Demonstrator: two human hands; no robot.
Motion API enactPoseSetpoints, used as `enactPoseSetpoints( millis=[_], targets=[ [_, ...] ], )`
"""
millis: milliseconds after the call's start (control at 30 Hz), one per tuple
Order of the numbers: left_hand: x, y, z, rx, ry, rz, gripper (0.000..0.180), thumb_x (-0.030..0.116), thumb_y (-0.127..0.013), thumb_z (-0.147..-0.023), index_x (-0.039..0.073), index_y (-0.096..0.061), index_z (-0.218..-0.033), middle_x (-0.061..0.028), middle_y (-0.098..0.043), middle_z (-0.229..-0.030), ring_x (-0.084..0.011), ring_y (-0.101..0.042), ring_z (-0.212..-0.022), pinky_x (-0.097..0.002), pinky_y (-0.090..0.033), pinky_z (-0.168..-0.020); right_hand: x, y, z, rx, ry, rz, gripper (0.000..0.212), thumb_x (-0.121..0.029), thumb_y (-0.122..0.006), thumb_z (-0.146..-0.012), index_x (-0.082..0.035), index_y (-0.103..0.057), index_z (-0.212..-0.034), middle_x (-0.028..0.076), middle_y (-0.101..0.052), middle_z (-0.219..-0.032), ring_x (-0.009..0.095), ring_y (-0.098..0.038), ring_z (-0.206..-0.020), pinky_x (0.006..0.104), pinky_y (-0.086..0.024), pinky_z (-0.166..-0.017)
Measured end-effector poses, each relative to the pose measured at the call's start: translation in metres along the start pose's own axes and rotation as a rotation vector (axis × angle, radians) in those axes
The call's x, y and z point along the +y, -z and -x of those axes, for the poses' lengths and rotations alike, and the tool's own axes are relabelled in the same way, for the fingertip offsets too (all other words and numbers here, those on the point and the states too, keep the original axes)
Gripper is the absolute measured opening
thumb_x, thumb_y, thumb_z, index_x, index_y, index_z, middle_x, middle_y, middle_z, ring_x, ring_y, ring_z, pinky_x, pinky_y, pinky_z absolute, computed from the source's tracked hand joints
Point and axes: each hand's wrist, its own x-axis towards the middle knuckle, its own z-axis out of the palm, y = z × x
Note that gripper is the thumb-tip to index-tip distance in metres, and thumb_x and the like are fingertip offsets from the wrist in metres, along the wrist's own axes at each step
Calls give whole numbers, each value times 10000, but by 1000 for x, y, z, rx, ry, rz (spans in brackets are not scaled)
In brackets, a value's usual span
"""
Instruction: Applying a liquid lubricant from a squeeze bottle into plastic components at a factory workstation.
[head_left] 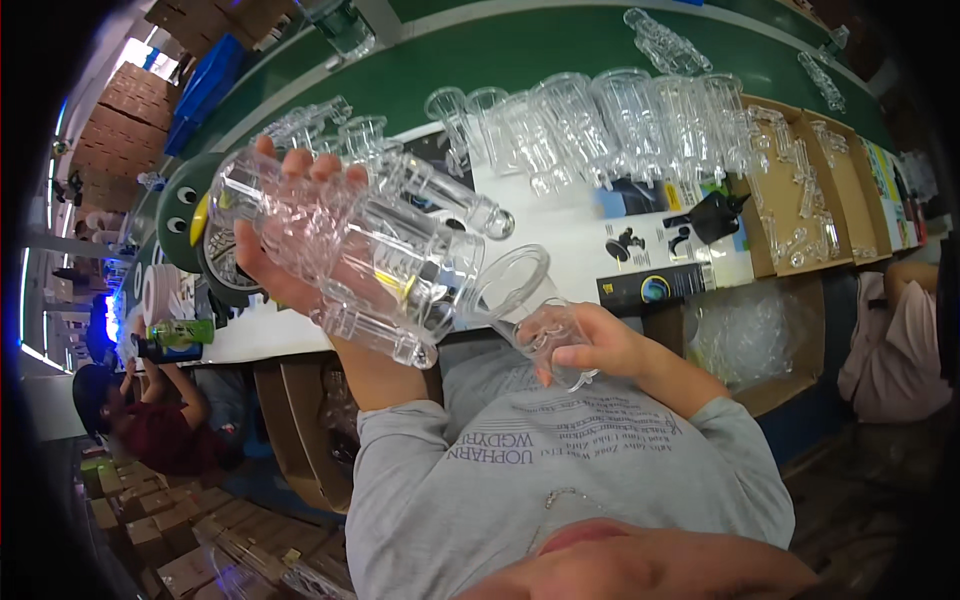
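My left hand [268,268], raised over the table's near edge, is wrapped round a large clear glass vessel [375,235]. The vessel lies tilted, its lower end toward my right, and short glass tubes branch from its sides. My right hand [605,345] grips a clear glass funnel-shaped piece [512,285] by its narrower part, the wide round rim turned up toward the vessel. Rim and vessel end overlap in the head view; I cannot tell whether they touch.
Several clear glass vessels [625,115] stand in a row on the white-covered table. Right of them a cardboard tray [855,215] holds small glass parts. A black box [652,286] lies near the front edge. Co-workers sit at left [165,420] and right [895,350].
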Motion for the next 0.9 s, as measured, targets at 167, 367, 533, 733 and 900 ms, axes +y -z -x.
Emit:
enactPoseSetpoints(
  millis=[167,367,533,733,900],
  targets=[
    [-7,11,28,107,-26,3,697,410,-535,-772,67,-277,-1321,-113,-485,-1022,-251,-480,-944,-479,-384,-857,8,-6,0,-43,-128,64,357,-180,-556,-825,34,-497,-1104,70,-615,-765,137,-589,-746,245,-437,-696],
    [-9,15,36,43,32,52,734,412,-556,-759,87,-248,-1341,-123,-474,-1035,-263,-482,-937,-514,-386,-858,10,-11,-1,-64,-137,114,354,-162,-556,-823,37,-505,-1111,59,-616,-762,120,-590,-731,239,-437,-696],
    [-10,18,35,36,49,76,753,414,-570,-757,95,-234,-1350,-128,-471,-1052,-270,-482,-945,-525,-380,-863,9,-9,-3,-74,-103,164,314,-151,-567,-814,27,-540,-1072,58,-621,-775,126,-605,-705,245,-451,-676],
    [-12,18,33,42,51,45,769,419,-582,-750,99,-227,-1353,-127,-470,-1064,-269,-486,-958,-533,-383,-868,9,-8,-3,-45,-89,197,289,-135,-584,-806,30,-556,-1042,94,-614,-873,140,-624,-696,260,-474,-668],
    [-17,19,33,47,88,44,746,413,-572,-763,96,-236,-1349,-129,-474,-1050,-267,-496,-930,-515,-414,-839,7,-10,-1,-74,-102,208,308,-142,-588,-812,31,-538,-1061,92,-610,-899,151,-630,-694,267,-482,-682]
  ],
)
